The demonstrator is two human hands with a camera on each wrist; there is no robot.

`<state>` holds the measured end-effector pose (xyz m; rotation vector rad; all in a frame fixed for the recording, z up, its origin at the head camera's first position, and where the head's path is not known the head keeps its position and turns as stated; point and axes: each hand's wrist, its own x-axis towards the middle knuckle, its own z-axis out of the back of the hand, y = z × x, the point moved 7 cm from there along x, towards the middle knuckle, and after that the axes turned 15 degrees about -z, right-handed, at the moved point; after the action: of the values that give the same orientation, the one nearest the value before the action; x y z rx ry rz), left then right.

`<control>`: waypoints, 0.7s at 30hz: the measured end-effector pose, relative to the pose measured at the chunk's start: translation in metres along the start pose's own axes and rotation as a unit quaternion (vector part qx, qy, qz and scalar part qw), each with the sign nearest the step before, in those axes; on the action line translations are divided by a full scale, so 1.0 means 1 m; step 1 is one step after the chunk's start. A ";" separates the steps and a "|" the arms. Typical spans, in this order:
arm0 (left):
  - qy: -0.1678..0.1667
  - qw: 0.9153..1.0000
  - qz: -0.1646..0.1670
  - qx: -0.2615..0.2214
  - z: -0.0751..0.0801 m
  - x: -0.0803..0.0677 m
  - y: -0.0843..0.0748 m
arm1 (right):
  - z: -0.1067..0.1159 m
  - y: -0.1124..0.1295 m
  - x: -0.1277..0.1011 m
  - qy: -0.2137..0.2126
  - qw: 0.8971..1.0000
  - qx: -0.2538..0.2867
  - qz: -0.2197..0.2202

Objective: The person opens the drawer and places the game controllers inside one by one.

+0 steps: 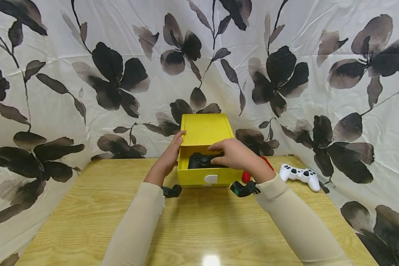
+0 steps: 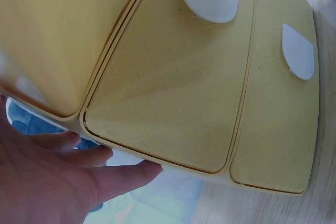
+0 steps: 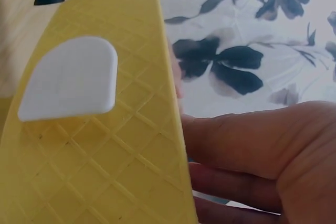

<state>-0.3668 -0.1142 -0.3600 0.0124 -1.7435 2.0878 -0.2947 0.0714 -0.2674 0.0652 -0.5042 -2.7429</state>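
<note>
A yellow drawer box [image 1: 206, 127] stands on the table with its top drawer [image 1: 193, 177] pulled out, a white tab handle [image 3: 73, 80] on its front. Inside that drawer lies a black game controller [image 1: 199, 160]. My right hand [image 1: 237, 153] reaches over the drawer's right side, thumb and fingers gripping the controller's right part; the drawer front hides this grip in the right wrist view. My left hand [image 1: 169, 158] rests against the box's left side with its fingers extended. Lower drawer fronts [image 2: 168, 87] with white tabs are closed in the left wrist view.
A white game controller [image 1: 299, 175] lies on the table to the right. Between it and the box is a red object [image 1: 246, 176], partly behind my right forearm. A flowered white cloth [image 1: 119, 22] hangs behind and beside the wooden table [image 1: 199, 221].
</note>
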 end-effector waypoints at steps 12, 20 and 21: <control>-0.001 1.000 0.004 0.004 0.000 0.000 0.001 | 0.011 -0.006 -0.022 -0.051 0.998 0.032 -0.005; -0.004 1.000 0.003 0.006 0.001 -0.001 -0.001 | 0.016 -0.003 -0.038 -0.090 0.995 0.045 0.017; -0.005 1.000 0.004 0.006 0.001 -0.002 -0.001 | 0.015 -0.002 -0.040 -0.091 0.995 0.047 0.020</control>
<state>-0.3648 -0.1155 -0.3593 0.0190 -1.7395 2.1062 -0.2592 0.0923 -0.2544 -0.1721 -0.6766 -2.6992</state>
